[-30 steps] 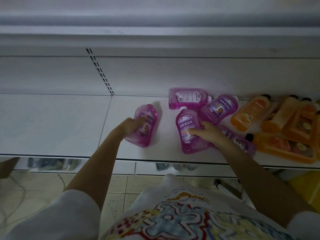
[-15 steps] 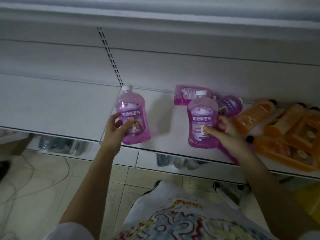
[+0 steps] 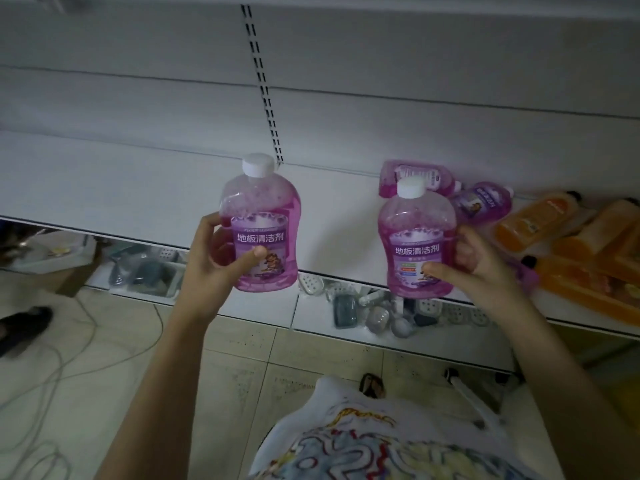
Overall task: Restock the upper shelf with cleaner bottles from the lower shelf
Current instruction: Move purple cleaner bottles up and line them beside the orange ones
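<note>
White shelving fills the background: a pale back panel with a slotted upright running down it, and the lower shelf as a flat board beneath. Down and to the left of both grips, loose cables trail over the tiled floor.

The left hand grips the left bottle of purple cleaner low on its body, thumb across the label and fingers curled round the far side. The bottle stands upright in the grip, white cap on top, and hangs in front of the shelf's edge, seemingly clear of the board.

The right hand holds the right bottle the same way, thumb on the label's lower corner, fingers wrapped behind. It too is upright, cap up, a little lower than its twin.

Just beyond the right grip, two more purple bottles lie on their sides on the lower shelf, and further right lies a heap of orange bottles.

Both hands look loaded, so the next move should be a lift. The upper shelf cannot be seen; it must lie above both grips, past the top of the view. Each bottle's long axis already runs vertical, so each should go up without turning. The left hand sits slightly higher and likely arrives first.
</note>
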Demonstrator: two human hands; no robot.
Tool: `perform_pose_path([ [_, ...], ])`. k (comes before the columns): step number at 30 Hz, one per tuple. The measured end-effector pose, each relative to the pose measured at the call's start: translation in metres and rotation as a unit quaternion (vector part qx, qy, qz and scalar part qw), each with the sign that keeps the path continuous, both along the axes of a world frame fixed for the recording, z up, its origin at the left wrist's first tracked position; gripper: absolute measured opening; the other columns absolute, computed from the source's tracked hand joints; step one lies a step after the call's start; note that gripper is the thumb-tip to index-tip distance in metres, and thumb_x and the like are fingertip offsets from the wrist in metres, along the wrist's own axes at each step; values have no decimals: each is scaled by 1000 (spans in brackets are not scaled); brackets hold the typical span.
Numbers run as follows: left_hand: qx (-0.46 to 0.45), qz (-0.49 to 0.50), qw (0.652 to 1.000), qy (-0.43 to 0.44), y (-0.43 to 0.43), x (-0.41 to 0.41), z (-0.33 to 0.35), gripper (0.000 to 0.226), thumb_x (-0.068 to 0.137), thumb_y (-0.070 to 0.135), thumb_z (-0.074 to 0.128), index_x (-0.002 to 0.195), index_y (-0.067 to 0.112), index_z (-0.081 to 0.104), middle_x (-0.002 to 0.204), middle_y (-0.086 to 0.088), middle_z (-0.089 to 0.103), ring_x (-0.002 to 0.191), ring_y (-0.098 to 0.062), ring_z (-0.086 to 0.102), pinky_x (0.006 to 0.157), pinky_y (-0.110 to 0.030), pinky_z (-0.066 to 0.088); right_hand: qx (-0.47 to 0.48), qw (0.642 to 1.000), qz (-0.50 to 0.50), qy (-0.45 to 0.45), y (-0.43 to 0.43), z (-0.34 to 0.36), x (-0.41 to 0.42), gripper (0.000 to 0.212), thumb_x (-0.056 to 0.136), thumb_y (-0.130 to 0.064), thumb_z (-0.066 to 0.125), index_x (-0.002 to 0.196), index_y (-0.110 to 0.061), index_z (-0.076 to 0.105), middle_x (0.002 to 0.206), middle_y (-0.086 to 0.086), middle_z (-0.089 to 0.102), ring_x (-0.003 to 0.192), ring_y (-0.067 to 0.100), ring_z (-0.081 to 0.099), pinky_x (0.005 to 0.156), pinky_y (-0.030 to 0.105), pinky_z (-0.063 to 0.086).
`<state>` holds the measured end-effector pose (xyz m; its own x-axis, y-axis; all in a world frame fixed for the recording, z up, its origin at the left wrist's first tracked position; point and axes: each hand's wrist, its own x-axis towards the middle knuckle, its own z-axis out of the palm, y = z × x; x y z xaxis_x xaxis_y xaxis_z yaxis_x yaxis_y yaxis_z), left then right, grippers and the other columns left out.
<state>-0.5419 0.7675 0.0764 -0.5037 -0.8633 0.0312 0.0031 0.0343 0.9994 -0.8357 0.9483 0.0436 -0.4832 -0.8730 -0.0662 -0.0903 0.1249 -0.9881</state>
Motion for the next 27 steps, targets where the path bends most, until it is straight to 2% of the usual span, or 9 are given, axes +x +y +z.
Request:
perform_pose_path([
  [2, -6, -9, 1000, 8, -1, 15, 2, 51, 62, 30, 77, 106, 28, 51, 95, 4, 67, 92, -17, 65, 71, -28, 55, -8, 1000, -16, 8, 1, 6, 24, 50, 61, -23, 74, 104, -41, 53, 96, -27, 68, 90, -6, 63, 67, 8, 49],
  [7, -21, -49, 999, 9, -4, 60, 13, 49, 65, 18, 77, 104, 27, 49, 94, 6, 70, 90, -13, 67, 71, -25, 54, -36, 997, -58, 27, 11, 17, 92, 55, 59, -22, 74, 106, -39, 52, 100, -25, 67, 93, -3, 64, 74, 13, 51],
  [12, -67, -86, 994, -19, -11, 88, 43, 54, 57, 36, 78, 102, 36, 48, 101, 3, 66, 93, -16, 66, 75, -30, 56, -64, 994, -84, 41, 33, 33, 146, 55, 62, -13, 72, 104, -45, 55, 103, -24, 67, 95, -3, 63, 72, 11, 50],
  [15, -100, -104, 989, -10, -16, 95, 69, 53, 58, 37, 77, 101, 34, 47, 102, 0, 65, 93, -18, 65, 78, -34, 56, -78, 991, -104, 38, 43, 40, 170, 58, 63, -7, 70, 102, -48, 56, 101, -24, 67, 95, -3, 63, 71, 12, 51],
  [18, -133, -115, 984, 20, -21, 98, 97, 54, 59, 33, 78, 104, 32, 48, 99, 0, 67, 94, -24, 65, 80, -39, 56, -88, 989, -111, 46, 46, 59, 180, 58, 67, 6, 67, 106, -35, 53, 98, -24, 68, 92, -3, 64, 70, 11, 51],
  [21, -169, -125, 976, 51, -26, 95, 128, 56, 59, 31, 78, 107, 30, 49, 92, 5, 70, 89, -20, 66, 80, -38, 56, -113, 987, -94, 64, 42, 92, 179, 58, 63, 0, 67, 112, -26, 51, 100, -22, 68, 93, -1, 65, 71, 13, 52],
  [24, -197, -138, 967, 78, -28, 86, 161, 59, 59, 29, 76, 110, 23, 48, 88, 6, 71, 87, -18, 67, 79, -40, 56, -162, 978, -84, 105, 29, 130, 168, 55, 64, 5, 66, 105, -29, 52, 96, -21, 70, 88, -1, 66, 69, 13, 52],
  [27, -229, -146, 957, 98, -28, 74, 197, 58, 62, 29, 75, 111, 21, 46, 92, 6, 71, 93, -21, 67, 79, -40, 56, -221, 964, -78, 126, 14, 171, 152, 52, 60, -8, 68, 103, -32, 52, 91, -20, 70, 83, -1, 66, 69, 15, 53],
])
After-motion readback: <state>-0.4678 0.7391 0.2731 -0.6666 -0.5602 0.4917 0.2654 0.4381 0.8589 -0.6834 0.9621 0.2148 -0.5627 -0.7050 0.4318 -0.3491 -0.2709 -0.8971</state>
